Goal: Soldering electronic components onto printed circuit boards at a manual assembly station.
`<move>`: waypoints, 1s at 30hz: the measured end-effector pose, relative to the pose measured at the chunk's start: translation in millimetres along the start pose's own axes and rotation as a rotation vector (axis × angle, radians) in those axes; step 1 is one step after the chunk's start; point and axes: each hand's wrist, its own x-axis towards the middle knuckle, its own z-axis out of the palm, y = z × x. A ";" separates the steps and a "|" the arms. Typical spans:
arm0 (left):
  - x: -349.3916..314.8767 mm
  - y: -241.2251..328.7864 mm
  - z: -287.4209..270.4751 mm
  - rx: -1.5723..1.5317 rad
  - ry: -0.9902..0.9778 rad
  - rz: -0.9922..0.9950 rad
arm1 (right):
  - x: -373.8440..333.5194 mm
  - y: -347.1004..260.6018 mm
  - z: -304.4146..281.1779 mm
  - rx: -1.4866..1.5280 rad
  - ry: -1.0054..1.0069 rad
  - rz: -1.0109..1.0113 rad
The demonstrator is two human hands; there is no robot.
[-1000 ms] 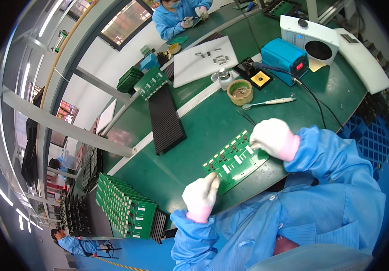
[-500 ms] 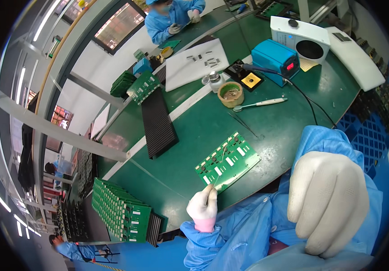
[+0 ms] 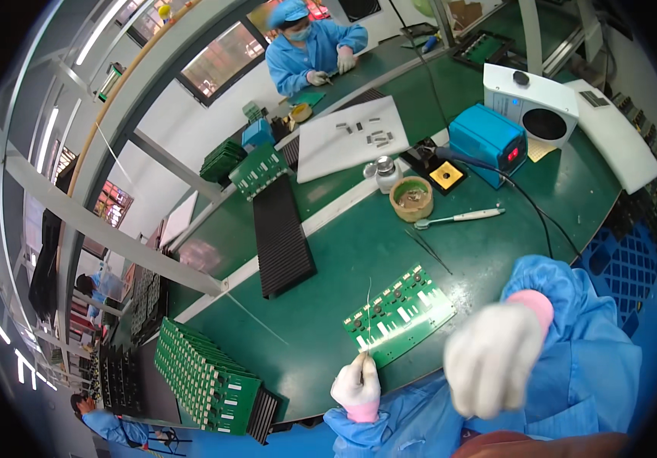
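A: Where is our circuit board (image 3: 389,336)?

B: It lies on the counter (image 3: 321,320), on our side of the bowl (image 3: 412,216). The dark tweezers (image 3: 429,252) rest between the bowl and the board.

A: And our hands?

B: Our left hand (image 3: 355,385) is at the board's near-left part, well to our side of the bowl, thumb and fingers pinched together. A thin pale strand (image 3: 369,313) runs from that pinch over the board, toward the bowl. Our right hand (image 3: 492,362) is nearer to us and farther right than the bowl. It looks curled, but blur keeps us from telling how far open it is or whether it holds anything.

A: How should we expect the board to handle?

B: Light and stiff, we'd judge, perhaps slippery under gloves, and fragile around the white blocks (image 3: 404,314). We'd take it by its bare edge farthest from the bowl. The strand looks light and bendy, so a gentle pinch near its end should suit us.
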 end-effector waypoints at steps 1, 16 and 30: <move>-1.7 -0.5 0.3 -0.012 0.021 -0.015 | 0.3 4.9 -4.8 -0.038 0.082 0.089; 4.2 47.3 -10.5 -0.116 -0.426 0.180 | -38.1 64.6 4.6 -1.382 -0.234 0.745; 150.4 4.4 -73.1 0.612 -0.166 0.898 | -84.3 -17.3 -22.9 -1.156 0.062 0.566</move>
